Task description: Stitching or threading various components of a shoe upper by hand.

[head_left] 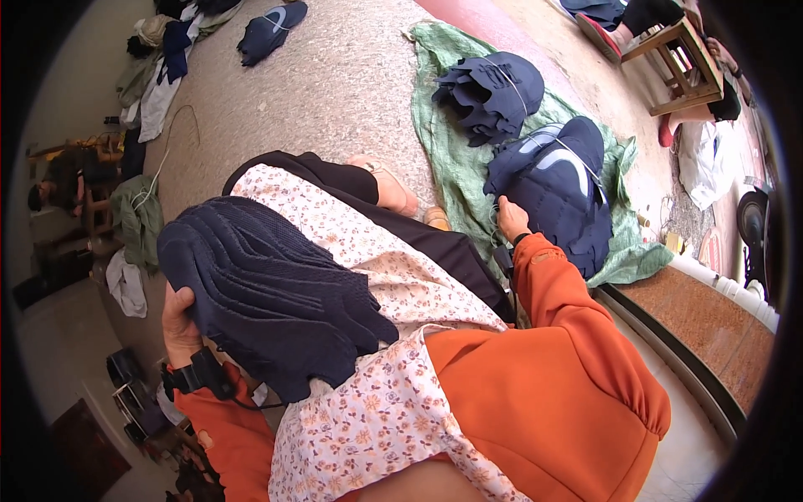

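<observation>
A thick stack of navy knit shoe uppers (276, 284) lies fanned across my lap, on a floral apron (335, 226). My left hand (180, 322) grips its left edge, thumb on top and the other fingers hidden underneath. My right hand (512, 219) reaches forward, its fingers curled, against the left edge of a tied bundle of navy uppers (560, 197) with pale curved bands. Whether anything is pinched in those fingers is hidden. Behind that bundle is another string-tied navy bundle (493, 92). Both rest on a green woven sack (431, 109) spread over the floor.
A small navy bundle (272, 29) lies farther off on the rough floor. Piled cloth (159, 84) lines the left side. At the far right another person sits on a wooden stool (682, 71), near a white bag (707, 163). A brown slab (686, 326) borders my right side.
</observation>
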The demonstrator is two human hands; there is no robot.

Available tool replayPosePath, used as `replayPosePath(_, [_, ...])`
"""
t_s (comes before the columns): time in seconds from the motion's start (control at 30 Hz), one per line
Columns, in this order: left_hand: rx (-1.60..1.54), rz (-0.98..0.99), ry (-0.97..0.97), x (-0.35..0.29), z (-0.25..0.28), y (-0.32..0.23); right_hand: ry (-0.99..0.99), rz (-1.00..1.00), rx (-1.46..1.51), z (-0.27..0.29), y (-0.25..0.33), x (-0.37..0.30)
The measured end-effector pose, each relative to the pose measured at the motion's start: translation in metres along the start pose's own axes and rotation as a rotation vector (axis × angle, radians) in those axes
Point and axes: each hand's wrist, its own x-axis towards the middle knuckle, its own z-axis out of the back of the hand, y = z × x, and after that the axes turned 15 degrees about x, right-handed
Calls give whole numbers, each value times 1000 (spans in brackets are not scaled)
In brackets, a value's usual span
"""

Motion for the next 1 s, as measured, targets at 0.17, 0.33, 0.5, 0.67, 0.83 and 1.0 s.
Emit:
replayPosePath(0.17, [162, -52, -96, -6, -38, -29, 41, 24, -53, 5, 10, 4])
replayPosePath(0.33, [275, -125, -133, -15, -37, -35, 73, 91, -133, 3, 11, 6])
replayPosePath(0.5, [261, -146, -129, -23, -51, -41, 96, 81, -215, -3, 9, 11])
replayPosePath(0.67, [172, -156, -197, -26, -66, -41, 166, 108, -246, -5, 4, 15])
replayPosePath(0.83, [77, -100, -145, -16, -38, -21, 135, 84, -31, 3, 2, 12])
replayPosePath(1.0, [43, -89, -16, -5, -21, -14, 279, -338, 836, 31, 10, 8])
